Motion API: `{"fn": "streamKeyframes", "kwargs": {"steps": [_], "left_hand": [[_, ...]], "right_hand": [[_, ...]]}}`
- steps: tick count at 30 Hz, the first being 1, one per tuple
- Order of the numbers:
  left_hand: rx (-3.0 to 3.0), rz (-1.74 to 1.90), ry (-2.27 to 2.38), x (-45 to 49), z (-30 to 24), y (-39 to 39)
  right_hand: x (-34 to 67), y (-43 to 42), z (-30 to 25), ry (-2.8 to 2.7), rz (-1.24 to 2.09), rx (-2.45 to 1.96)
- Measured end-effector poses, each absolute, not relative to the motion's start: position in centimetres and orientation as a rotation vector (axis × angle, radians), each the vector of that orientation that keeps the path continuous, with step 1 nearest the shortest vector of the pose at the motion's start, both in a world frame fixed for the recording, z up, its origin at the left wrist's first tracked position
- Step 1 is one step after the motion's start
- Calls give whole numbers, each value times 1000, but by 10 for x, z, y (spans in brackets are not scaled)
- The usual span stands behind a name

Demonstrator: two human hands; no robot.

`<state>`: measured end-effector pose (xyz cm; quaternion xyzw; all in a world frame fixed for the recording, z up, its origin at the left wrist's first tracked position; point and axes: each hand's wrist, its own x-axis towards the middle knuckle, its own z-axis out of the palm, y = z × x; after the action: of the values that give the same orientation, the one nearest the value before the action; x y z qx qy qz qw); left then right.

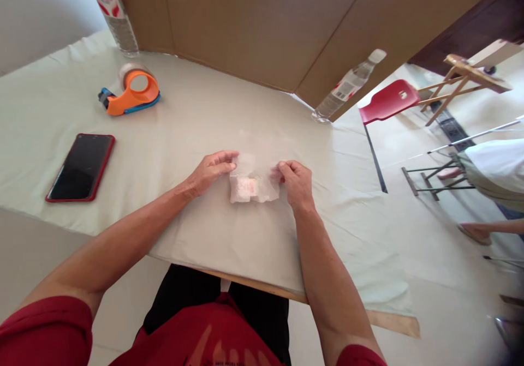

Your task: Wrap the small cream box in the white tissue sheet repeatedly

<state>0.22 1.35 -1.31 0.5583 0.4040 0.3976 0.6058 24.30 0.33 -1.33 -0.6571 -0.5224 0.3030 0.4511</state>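
Observation:
A small translucent plastic bag (254,183) with something pink and white inside lies on the pale tablecloth (213,229) in the middle of the table. My left hand (210,169) pinches the bag's upper left edge, fingers closed on it. My right hand (295,182) grips the bag's right edge with curled fingers. Both forearms reach in from below.
A red-cased phone (82,167) lies at the left. An orange tape dispenser (133,92) sits behind it. Two clear water bottles (114,11) (347,87) stand by a cardboard wall (262,22). A red chair (388,100) and another person's legs (491,191) are at the right.

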Motion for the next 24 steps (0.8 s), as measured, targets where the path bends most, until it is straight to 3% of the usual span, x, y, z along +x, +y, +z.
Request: {"fn": "streamKeyframes", "kwargs": {"steps": [3,9,15,20,24], "left_hand": [[1521,943,1188,2,-13,11],[1815,959,1275,4,-12,6],[1828,946,1245,5,-13,5],[1691,917,1137,6,-14,5],[1584,927,1128,6,-12,7]], "right_hand": [[258,3,-23,-1122,918,-1619],[256,-5,-11,-1229,503,-1555],[228,-10,-4,-1786,655,-1494],[220,0,-8,-2131,586,-1479],[214,11,6,-2271,736,-1195]]}}
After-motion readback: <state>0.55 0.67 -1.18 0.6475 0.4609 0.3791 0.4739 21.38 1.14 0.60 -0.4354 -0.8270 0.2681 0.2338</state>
